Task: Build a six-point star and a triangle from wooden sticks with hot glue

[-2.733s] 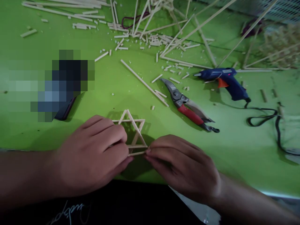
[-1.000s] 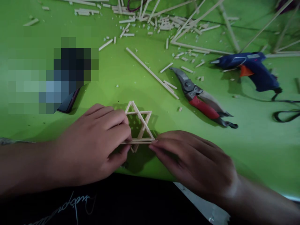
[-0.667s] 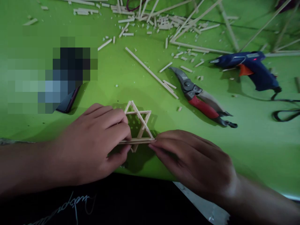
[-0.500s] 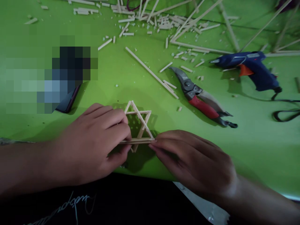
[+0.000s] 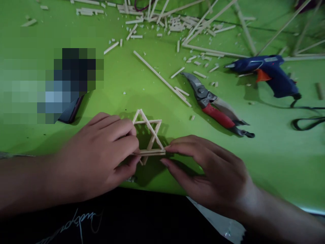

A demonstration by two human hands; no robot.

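Note:
My left hand pinches the left side of a small star-shaped frame of thin wooden sticks, between thumb and fingers. Its left points are hidden behind my fingers. Along the lower side, two sticks lie close together and run toward the right corner. At that corner is my right hand, its thumb and index finger parted. The index fingertip is at or just beside the corner; I cannot tell whether it touches. The thumb is free, a little below.
Pruning shears with a red handle lie right of centre. Beyond them is a blue glue gun with its cord. A long stick, cut stick pieces and a larger stick frame lie farther back. A phone, partly blurred out, lies left.
My right thumb and index finger have parted from their pinch on the frame's right corner. My left hand keeps its hold. The whole view has shifted slightly.

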